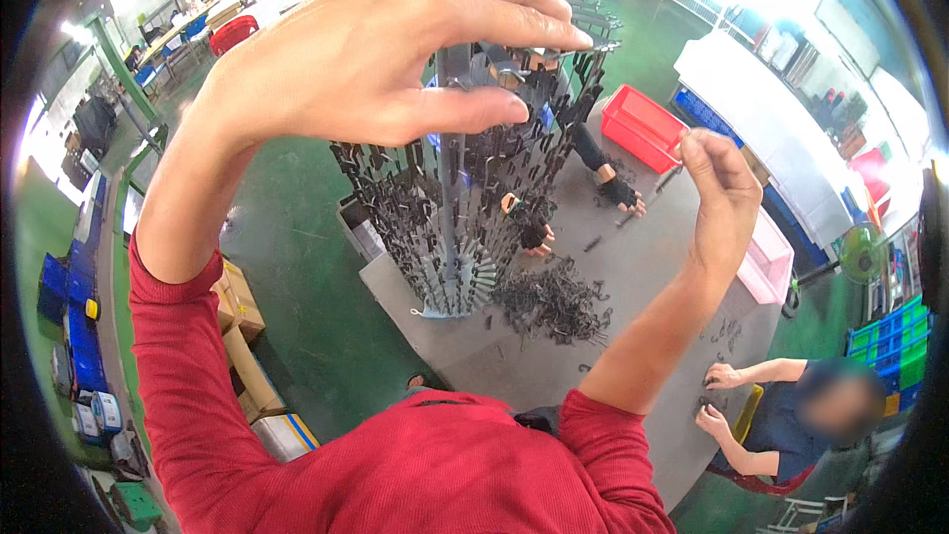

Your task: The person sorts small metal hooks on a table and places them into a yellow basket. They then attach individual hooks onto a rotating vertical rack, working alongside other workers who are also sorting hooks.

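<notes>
My left hand is raised high at the upper left, its thumb and fingers apart with nothing between them. Behind it stands a grey pole with strands of small black hook-shaped parts fanned around it. My right hand is lifted over the far right of the table, thumb and fingertips pinched together. Whatever they hold, if anything, is too small to make out. Beneath the strands, a heap of loose black hook-shaped parts lies on the grey table.
Across the table, another person's hands in black fingerless gloves work near the rack. A seated person handles small parts at the right edge. A red bin and a pink bin are at the right. Cardboard boxes stand at left.
</notes>
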The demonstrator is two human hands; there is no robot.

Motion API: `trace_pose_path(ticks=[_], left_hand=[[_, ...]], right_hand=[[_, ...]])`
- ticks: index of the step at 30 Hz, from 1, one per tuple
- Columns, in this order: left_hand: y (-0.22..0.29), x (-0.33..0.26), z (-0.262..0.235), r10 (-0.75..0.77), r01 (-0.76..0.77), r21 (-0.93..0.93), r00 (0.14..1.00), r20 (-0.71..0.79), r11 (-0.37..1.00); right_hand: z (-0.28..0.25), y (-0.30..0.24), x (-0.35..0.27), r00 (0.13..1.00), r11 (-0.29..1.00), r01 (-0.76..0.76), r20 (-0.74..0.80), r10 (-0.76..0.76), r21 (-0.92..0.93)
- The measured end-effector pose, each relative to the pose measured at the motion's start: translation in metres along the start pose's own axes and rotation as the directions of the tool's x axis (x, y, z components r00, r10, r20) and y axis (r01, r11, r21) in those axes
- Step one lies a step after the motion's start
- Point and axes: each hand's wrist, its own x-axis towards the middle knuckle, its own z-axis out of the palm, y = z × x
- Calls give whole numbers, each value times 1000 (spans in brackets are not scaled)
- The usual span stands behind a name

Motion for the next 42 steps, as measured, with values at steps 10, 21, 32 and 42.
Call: trace_pose_path(ticks=[10, 21, 32, 42], left_hand=[[1, -4, -4, 9, -9, 13, 999, 37, 1000], [24, 9, 5, -177, 184, 113, 982, -67, 977], [28, 5, 2, -325, 325, 264, 945, -44, 908], [21, 1, 20, -160, 226, 189, 937, -312, 956]], right_hand=[[88, -29, -25, 802, 797, 576, -60, -594, -181], [109, -45, -37, 904, 920, 387, -169, -393, -65], [126, -43, -41, 931, 955, 295, -220, -291, -18], [128, -36, -36, 882, 908, 419, -248, -401, 24]])
